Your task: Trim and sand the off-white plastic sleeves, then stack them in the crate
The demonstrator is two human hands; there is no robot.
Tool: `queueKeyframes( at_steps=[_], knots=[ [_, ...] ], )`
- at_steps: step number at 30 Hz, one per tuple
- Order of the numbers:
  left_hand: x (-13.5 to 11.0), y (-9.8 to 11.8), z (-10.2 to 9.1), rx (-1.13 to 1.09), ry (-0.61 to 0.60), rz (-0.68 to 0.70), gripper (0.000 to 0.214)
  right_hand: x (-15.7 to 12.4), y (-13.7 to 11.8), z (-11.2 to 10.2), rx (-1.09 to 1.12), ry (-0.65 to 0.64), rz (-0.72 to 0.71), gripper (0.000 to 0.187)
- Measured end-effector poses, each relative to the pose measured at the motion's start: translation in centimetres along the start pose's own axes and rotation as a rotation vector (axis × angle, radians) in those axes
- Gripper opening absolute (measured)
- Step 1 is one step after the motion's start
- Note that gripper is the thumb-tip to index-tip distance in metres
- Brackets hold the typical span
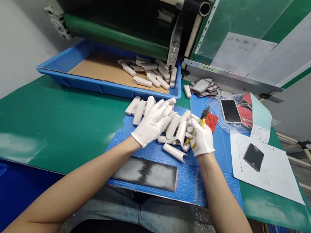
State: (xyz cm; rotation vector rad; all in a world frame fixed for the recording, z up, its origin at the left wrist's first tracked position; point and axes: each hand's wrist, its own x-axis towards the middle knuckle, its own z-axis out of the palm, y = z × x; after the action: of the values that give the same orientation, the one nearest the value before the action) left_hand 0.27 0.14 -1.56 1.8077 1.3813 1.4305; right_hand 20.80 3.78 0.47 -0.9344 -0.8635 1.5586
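Note:
My left hand point(150, 125), in a white glove, rests on a heap of white plastic shells point(138, 112) with its fingers stretched out flat. Yellow-handled side cutters point(205, 113) are in my gloved right hand point(203, 140), their dark jaws pointing up and away from me. The fingers of that hand are wrapped round the handles, and more shells lie against its left side. One loose trough-shaped shell point(173, 153) lies nearer to me on the blue mat point(141, 152). Part of the heap is hidden under my left hand.
Behind the heap, a blue tray point(113, 87) lined with cardboard holds several shells below a green conveyor belt point(115, 34). A dark grey sanding strip point(147, 173) lies in front. To the right are a phone point(230, 111), a red tag point(211, 122), papers point(276, 169) and stacked sanding pads point(202, 86).

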Motion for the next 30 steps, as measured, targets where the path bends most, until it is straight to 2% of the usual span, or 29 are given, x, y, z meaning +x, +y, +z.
queueKeyframes(
  at_steps=[3, 7, 9, 11, 13, 15, 17, 19, 22, 27, 30],
  knots=[
    [-0.2, 0.0, 0.2, 0.073, -0.006, 0.063, 0.045, 0.6, 0.1, -0.4, 0.042, -0.019, 0.0, 0.045],
    [-0.3, 0.6, 0.4, 0.159, 0.041, 0.203, 0.044, 1.0, 0.3, -0.5, 0.124, -0.028, -0.014, 0.054],
    [-0.4, 0.8, 0.2, 0.225, 0.088, 0.25, 0.04, 1.3, 0.2, -0.6, 0.156, -0.023, -0.015, 0.06],
    [-0.4, 0.8, -0.3, 0.288, 0.179, 0.24, 0.037, 1.9, -0.2, -1.2, 0.158, 0.009, -0.034, 0.064],
    [-0.3, 0.7, -0.7, 0.314, 0.264, 0.207, 0.035, 3.0, -1.0, -2.6, 0.1, 0.101, -0.13, 0.067],
    [-0.2, 0.4, -0.9, 0.311, 0.301, 0.187, 0.034, 4.5, -2.1, -4.6, -0.028, 0.261, -0.322, 0.067],
    [-0.3, 0.1, -0.8, 0.309, 0.294, 0.177, 0.034, 6.0, -3.0, -6.8, -0.196, 0.428, -0.53, 0.064],
    [-0.3, -0.1, -0.6, 0.335, 0.27, 0.179, 0.035, 7.3, -3.5, -8.4, -0.32, 0.516, -0.654, 0.059],
    [-0.4, -0.3, -0.3, 0.382, 0.263, 0.211, 0.036, 8.7, -2.9, -8.9, -0.401, 0.476, -0.685, 0.049],
    [-0.3, 0.2, -0.6, 0.363, 0.3, 0.256, 0.035, 9.2, -0.1, -7.4, -0.582, 0.307, -0.599, 0.041],
    [-0.5, 0.7, -0.8, 0.343, 0.301, 0.254, 0.034, 9.4, 0.8, -7.1, -0.68, 0.308, -0.553, 0.037]
  ],
)
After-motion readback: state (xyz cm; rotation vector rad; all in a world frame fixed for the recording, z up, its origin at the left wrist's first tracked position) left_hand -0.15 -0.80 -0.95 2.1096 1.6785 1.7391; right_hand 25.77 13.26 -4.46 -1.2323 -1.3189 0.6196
